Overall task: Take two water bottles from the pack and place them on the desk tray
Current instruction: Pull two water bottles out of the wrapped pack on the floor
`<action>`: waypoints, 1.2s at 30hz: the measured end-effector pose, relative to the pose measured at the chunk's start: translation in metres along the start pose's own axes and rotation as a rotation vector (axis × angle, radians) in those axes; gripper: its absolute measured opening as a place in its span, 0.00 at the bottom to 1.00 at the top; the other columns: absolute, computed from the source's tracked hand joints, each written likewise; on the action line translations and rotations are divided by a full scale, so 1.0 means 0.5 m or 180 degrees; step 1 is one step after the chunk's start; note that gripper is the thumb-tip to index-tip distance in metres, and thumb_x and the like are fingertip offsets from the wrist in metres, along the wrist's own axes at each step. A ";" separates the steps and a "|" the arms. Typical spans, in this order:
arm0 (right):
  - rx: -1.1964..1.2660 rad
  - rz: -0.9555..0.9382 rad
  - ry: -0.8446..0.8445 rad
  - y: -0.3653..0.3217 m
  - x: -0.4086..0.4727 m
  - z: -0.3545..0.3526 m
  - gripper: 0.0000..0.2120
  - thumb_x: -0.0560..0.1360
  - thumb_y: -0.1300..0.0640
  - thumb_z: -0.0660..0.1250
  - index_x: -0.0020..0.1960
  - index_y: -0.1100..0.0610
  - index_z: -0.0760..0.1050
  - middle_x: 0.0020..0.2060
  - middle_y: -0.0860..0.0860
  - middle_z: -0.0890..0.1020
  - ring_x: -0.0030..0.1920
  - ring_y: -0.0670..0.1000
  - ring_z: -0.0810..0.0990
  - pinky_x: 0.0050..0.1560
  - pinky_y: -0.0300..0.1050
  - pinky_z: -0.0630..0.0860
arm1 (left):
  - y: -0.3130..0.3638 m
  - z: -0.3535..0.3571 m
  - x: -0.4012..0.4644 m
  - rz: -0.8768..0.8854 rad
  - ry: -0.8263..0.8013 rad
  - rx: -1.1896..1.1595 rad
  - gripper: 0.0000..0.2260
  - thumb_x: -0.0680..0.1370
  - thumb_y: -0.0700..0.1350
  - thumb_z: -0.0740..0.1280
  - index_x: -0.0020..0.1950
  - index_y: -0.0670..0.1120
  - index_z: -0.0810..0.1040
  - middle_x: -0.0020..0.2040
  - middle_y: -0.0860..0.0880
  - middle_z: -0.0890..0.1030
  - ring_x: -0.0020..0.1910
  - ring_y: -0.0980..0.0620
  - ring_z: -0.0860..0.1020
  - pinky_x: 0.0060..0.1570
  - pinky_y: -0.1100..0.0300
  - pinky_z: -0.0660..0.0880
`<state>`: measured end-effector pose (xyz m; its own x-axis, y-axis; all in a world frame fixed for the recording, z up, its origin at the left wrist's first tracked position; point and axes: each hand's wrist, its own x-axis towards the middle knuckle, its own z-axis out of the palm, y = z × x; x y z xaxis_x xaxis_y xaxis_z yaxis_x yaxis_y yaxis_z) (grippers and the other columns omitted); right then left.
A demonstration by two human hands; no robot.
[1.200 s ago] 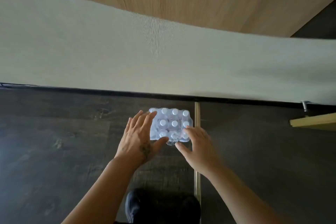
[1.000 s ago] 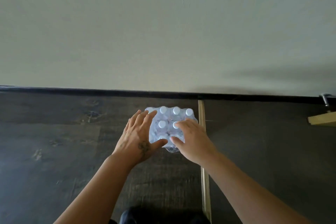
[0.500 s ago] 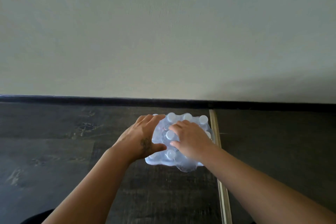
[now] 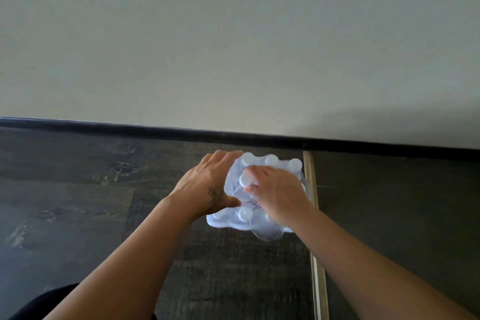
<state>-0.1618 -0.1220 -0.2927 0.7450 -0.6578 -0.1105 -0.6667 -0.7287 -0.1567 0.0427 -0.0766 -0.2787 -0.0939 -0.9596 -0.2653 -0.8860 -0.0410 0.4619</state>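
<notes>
A shrink-wrapped pack of water bottles (image 4: 262, 226) with white caps stands on the dark floor near the wall. My left hand (image 4: 205, 186) presses against the pack's left side, thumb on top of the plastic. My right hand (image 4: 278, 193) lies over the top of the pack, its fingers closed around the white cap of one bottle (image 4: 245, 179) in the middle row. Several other caps show around the hands. No desk tray is in view.
A pale wall (image 4: 233, 47) with a black baseboard (image 4: 155, 130) runs just behind the pack. A light wooden strip (image 4: 315, 241) crosses the dark wood-grain floor (image 4: 78, 202) right of the pack. Dark clothing shows at the bottom left.
The view has come closer to the pack. My right hand has slid from the pack's front right onto its top and closed on a cap. The left hand stays on the left side.
</notes>
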 end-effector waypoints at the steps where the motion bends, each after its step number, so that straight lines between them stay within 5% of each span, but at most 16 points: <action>1: 0.0253 0.0083 0.0103 0.000 -0.004 -0.013 0.22 0.84 0.48 0.67 0.76 0.53 0.74 0.74 0.50 0.81 0.72 0.53 0.82 0.68 0.47 0.79 | -0.003 0.002 0.003 -0.0040 0.0023 -0.0001 0.49 0.71 0.67 0.81 0.84 0.64 0.57 0.83 0.55 0.69 0.81 0.47 0.70 0.71 0.42 0.78; 6: 0.1804 0.0609 0.0538 0.002 -0.010 -0.063 0.18 0.85 0.47 0.66 0.73 0.50 0.74 0.69 0.46 0.83 0.67 0.49 0.83 0.63 0.44 0.79 | -0.003 0.008 0.020 -0.0137 0.0125 -0.0233 0.54 0.66 0.67 0.85 0.84 0.64 0.57 0.83 0.56 0.70 0.80 0.47 0.71 0.69 0.44 0.78; 9: 0.2490 0.0673 0.0896 0.008 0.007 -0.103 0.11 0.85 0.50 0.67 0.67 0.50 0.75 0.56 0.37 0.82 0.55 0.36 0.80 0.55 0.37 0.74 | 0.015 0.007 0.037 -0.0117 0.0143 -0.0377 0.49 0.63 0.69 0.82 0.79 0.68 0.62 0.75 0.62 0.75 0.74 0.50 0.75 0.62 0.50 0.77; 13: 0.2955 0.0752 0.1355 0.027 0.024 -0.172 0.14 0.82 0.41 0.65 0.65 0.44 0.74 0.50 0.27 0.80 0.53 0.31 0.80 0.53 0.30 0.75 | 0.025 0.007 0.052 -0.0155 0.0068 -0.0797 0.51 0.59 0.67 0.84 0.77 0.68 0.61 0.67 0.62 0.79 0.64 0.51 0.83 0.59 0.44 0.85; 15: 0.3238 0.0743 0.1554 0.041 0.024 -0.207 0.14 0.80 0.40 0.65 0.63 0.44 0.75 0.51 0.30 0.83 0.55 0.35 0.81 0.58 0.39 0.79 | 0.022 0.010 0.050 -0.0147 0.0067 -0.1212 0.53 0.60 0.66 0.87 0.78 0.67 0.61 0.62 0.65 0.80 0.59 0.59 0.84 0.58 0.51 0.84; 17: 0.3537 0.0719 0.1678 0.057 0.025 -0.225 0.11 0.81 0.43 0.66 0.61 0.46 0.77 0.55 0.42 0.86 0.58 0.49 0.85 0.63 0.61 0.82 | 0.021 0.008 0.051 -0.0099 0.0069 -0.1370 0.50 0.63 0.66 0.86 0.78 0.64 0.63 0.61 0.65 0.81 0.60 0.58 0.84 0.61 0.51 0.85; 19: 0.3747 0.0726 0.1703 0.065 0.030 -0.232 0.09 0.82 0.46 0.66 0.60 0.48 0.76 0.58 0.55 0.87 0.62 0.60 0.85 0.65 0.72 0.79 | 0.025 0.003 0.053 -0.0091 0.0080 -0.1485 0.46 0.64 0.66 0.86 0.77 0.62 0.68 0.64 0.62 0.83 0.62 0.56 0.85 0.64 0.52 0.84; 25: 0.3555 0.0524 0.1714 0.057 0.043 -0.224 0.23 0.82 0.37 0.68 0.65 0.55 0.75 0.60 0.51 0.86 0.63 0.50 0.86 0.68 0.66 0.80 | 0.033 -0.011 0.042 -0.0123 0.0273 -0.1509 0.34 0.64 0.58 0.89 0.65 0.63 0.77 0.51 0.65 0.86 0.51 0.70 0.85 0.49 0.72 0.77; 29: 0.3096 0.0678 0.1263 0.081 0.032 -0.178 0.26 0.82 0.29 0.55 0.69 0.45 0.70 0.58 0.36 0.85 0.57 0.40 0.86 0.63 0.49 0.82 | 0.026 -0.019 0.042 -0.0203 0.0377 -0.1569 0.33 0.65 0.56 0.89 0.65 0.60 0.78 0.51 0.64 0.86 0.52 0.68 0.84 0.49 0.70 0.78; 33: 0.2073 0.0975 0.0071 0.122 0.010 -0.099 0.08 0.79 0.41 0.69 0.52 0.44 0.78 0.46 0.42 0.84 0.46 0.45 0.85 0.48 0.52 0.83 | 0.018 -0.024 0.047 -0.0273 0.0405 -0.1608 0.33 0.65 0.57 0.89 0.63 0.63 0.76 0.50 0.67 0.83 0.52 0.70 0.82 0.47 0.69 0.76; 36: 0.1171 0.0575 -0.0803 0.108 -0.003 -0.040 0.11 0.76 0.44 0.73 0.55 0.46 0.78 0.48 0.39 0.78 0.46 0.48 0.82 0.40 0.40 0.72 | 0.014 -0.029 0.050 -0.0323 0.0429 -0.1602 0.34 0.64 0.59 0.89 0.64 0.63 0.76 0.49 0.68 0.83 0.47 0.73 0.83 0.44 0.73 0.74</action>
<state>-0.1994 -0.1642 -0.2812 0.6305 -0.6679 -0.3955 -0.7677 -0.4612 -0.4449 0.0408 -0.1047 -0.2700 0.0695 -0.9697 -0.2341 -0.5569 -0.2324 0.7974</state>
